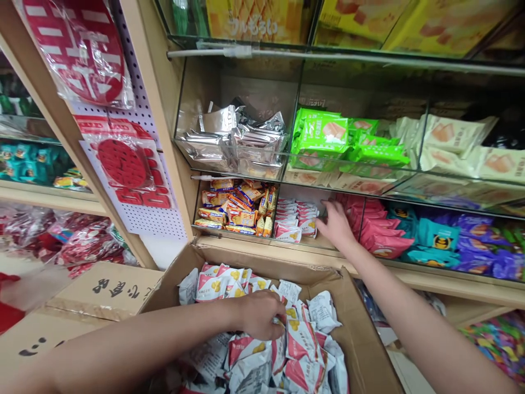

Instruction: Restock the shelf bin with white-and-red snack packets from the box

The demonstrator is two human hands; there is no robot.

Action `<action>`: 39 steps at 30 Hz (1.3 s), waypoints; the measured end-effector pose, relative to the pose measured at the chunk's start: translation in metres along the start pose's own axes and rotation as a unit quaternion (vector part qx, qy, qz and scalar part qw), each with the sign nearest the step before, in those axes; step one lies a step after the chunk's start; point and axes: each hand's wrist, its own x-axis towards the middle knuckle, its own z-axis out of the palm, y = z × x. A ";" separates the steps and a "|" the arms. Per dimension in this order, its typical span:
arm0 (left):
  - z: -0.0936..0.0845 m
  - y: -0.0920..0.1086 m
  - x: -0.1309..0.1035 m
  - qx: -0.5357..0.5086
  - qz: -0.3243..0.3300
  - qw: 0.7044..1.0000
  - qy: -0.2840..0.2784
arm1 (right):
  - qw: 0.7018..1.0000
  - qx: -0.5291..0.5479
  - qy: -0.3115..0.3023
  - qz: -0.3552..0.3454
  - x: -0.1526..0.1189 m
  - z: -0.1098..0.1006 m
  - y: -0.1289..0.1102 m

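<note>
My left hand (262, 314) is down in an open cardboard box (365, 334), its fingers curled closed on a small white-and-pink snack packet among many loose ones. Parts of the fingers and the gripped packet are hidden. Up at the low shelf, my right hand (337, 225) reaches into a compartment with its fingers apart. Just left of those fingers, a stack of matching snack packets (288, 234) lies in rows. The right fingertips are close to the stack; whether they touch it I cannot tell.
Orange-wrapped snacks (241, 216) fill the compartment to the left. Pink packets (379, 232) lie to the right, then teal packets (438, 236). A glass shelf above bears silver packets (246, 137) and green packets (322, 137). Closed cartons (109, 290) stand at the left.
</note>
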 end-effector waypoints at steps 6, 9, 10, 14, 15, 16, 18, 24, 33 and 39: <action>0.002 0.002 0.002 -0.011 -0.026 0.999 0.039 | 0.982 0.150 0.053 -0.097 -0.081 -0.031 -0.049; -0.011 0.004 0.001 -0.039 -0.049 0.996 0.069 | 0.971 0.223 -0.051 -0.066 -0.121 -0.027 -0.058; -0.015 0.005 0.000 -0.048 -0.052 0.993 0.089 | 0.964 0.247 -0.093 -0.041 -0.131 -0.023 -0.057; -0.022 0.003 0.001 -0.042 -0.033 0.996 0.065 | 0.924 0.268 -0.273 0.027 -0.156 -0.005 -0.042; -0.021 0.003 0.001 -0.030 -0.037 0.999 0.024 | 0.916 0.256 -0.307 0.027 -0.159 -0.001 -0.038; -0.018 0.002 0.001 -0.021 -0.048 0.998 -0.017 | 0.910 0.242 -0.337 0.022 -0.162 0.002 -0.034; -0.013 0.001 0.002 -0.010 -0.084 0.994 -0.068 | 0.895 0.221 -0.388 0.008 -0.164 0.005 -0.030; -0.011 -0.007 0.003 -0.074 -0.045 0.996 0.000 | 0.878 0.205 -0.431 0.039 -0.162 0.003 -0.028; -0.002 0.004 0.005 -0.393 0.017 0.919 0.043 | 0.833 0.463 -0.227 0.201 -0.147 -0.004 -0.044; -0.005 0.008 0.009 -0.549 -0.060 0.829 0.091 | 0.858 0.460 -0.127 0.187 -0.146 -0.005 -0.050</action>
